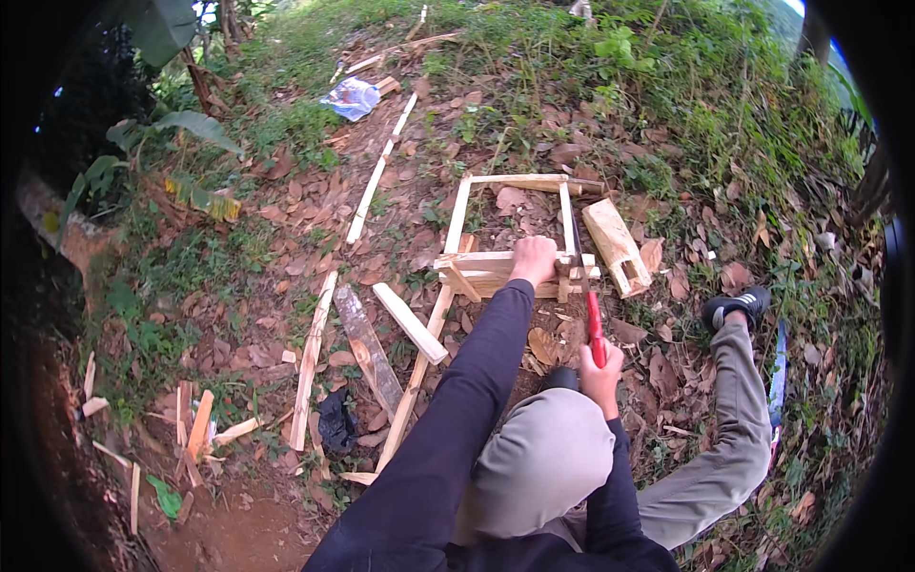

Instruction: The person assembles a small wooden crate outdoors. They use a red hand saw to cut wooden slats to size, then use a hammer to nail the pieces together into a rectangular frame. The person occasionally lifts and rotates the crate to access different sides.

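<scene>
A small frame of pale wooden strips (458, 215) lies on the leaf-covered ground in front of me. My left hand (534, 259) is closed over its near rail, right of the middle. In my right hand (602, 377) is the red handle of a handsaw (596, 324). The narrow dark blade points away from me and crosses the near rail at the frame's right end, close to the right side strip. From here I cannot tell how deep the blade sits in the wood. Just right of the frame rests a thick wooden block (615, 243) with a rectangular notch.
Loose wooden strips (313, 357) and a weathered board (367, 345) lie to the left, near a black plastic bag (336, 419). A clear plastic bag (352, 98) lies farther off. My right shoe (736, 309) and a blue saw-like blade (779, 372) are at the right.
</scene>
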The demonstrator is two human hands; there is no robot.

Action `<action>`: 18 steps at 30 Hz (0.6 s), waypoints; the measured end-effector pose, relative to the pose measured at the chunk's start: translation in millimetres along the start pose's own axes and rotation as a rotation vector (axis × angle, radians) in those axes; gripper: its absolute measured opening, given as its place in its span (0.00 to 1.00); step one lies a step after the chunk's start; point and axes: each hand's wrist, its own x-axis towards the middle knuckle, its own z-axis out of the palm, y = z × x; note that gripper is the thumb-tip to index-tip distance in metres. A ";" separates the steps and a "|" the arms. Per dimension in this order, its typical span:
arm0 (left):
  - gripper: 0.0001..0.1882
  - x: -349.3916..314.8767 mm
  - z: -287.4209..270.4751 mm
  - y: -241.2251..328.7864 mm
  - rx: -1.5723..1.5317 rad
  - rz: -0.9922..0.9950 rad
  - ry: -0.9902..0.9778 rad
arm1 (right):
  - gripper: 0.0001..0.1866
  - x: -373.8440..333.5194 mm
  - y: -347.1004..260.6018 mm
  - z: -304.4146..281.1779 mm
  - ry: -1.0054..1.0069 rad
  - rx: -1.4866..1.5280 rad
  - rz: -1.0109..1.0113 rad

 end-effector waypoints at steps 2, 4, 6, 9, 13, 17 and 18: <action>0.05 -2.3 5.8 -3.0 0.015 -0.031 0.020 | 0.15 16.5 7.0 -3.2 -0.056 0.059 0.096; 0.05 -5.8 1.0 5.9 -0.025 -0.059 0.019 | 0.15 33.1 11.9 -13.1 -0.116 -0.097 -0.034; 0.05 -10.9 -2.4 4.5 -0.067 -0.112 0.037 | 0.16 44.0 2.7 -11.6 -0.173 -0.129 -0.049; 0.08 -10.1 -10.8 -1.9 -0.080 -0.068 -0.076 | 0.16 46.4 -7.0 -11.3 -0.204 -0.114 -0.028; 0.19 -2.9 -40.5 -10.5 -0.001 0.081 -0.371 | 0.16 38.4 -5.5 -17.1 -0.174 -0.121 -0.038; 0.31 -8.9 -76.8 -19.5 0.150 0.275 -0.677 | 0.16 34.3 -7.9 -25.6 -0.167 -0.067 -0.012; 0.37 -17.0 -89.6 -19.7 0.162 0.271 -0.710 | 0.16 35.7 -7.0 -23.9 -0.161 -0.088 -0.035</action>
